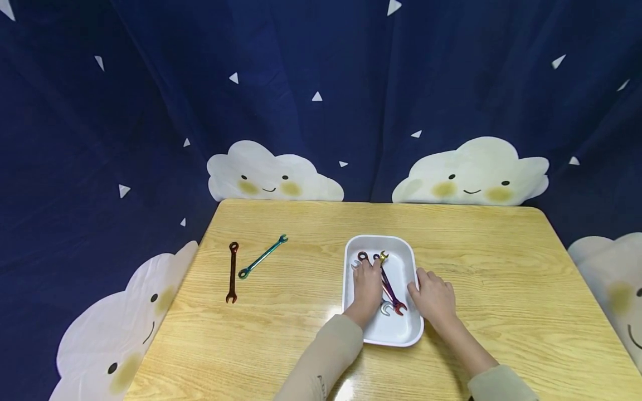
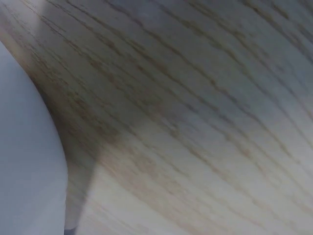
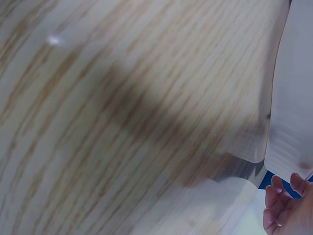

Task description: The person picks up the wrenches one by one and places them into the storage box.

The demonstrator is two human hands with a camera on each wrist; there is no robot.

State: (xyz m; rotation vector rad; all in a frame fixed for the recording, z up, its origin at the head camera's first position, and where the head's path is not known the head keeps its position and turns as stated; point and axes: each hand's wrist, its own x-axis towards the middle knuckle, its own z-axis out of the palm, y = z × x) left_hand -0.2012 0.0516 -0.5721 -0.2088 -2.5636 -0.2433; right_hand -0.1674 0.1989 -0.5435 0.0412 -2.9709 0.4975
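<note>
A white tray point(image 1: 401, 336) holds several wrenches on the table. My left hand point(image 1: 368, 287) reaches into it, its fingers on the wrenches, partly covering them; whether it grips one is hidden. By its fingertips, a gold wrench end point(image 1: 384, 257) and a dark red ring end point(image 1: 363, 255) show. A purple-red wrench point(image 1: 387, 284) slants towards the tray's right side, beside a silver open end point(image 1: 386, 308). My right hand point(image 1: 435, 295) holds the tray's right rim, thumb on the inner side. In the right wrist view, this hand point(image 3: 291, 208) has bent fingers by the tray wall point(image 3: 296, 98).
Left of the tray on the wooden table point(image 1: 301, 328) lie a dark red wrench point(image 1: 233, 273) and a teal wrench point(image 1: 263, 257). A dark blue curtain point(image 1: 351, 100) with clouds and triangles hangs behind. The left wrist view shows mostly table grain and the tray's side point(image 2: 29, 156).
</note>
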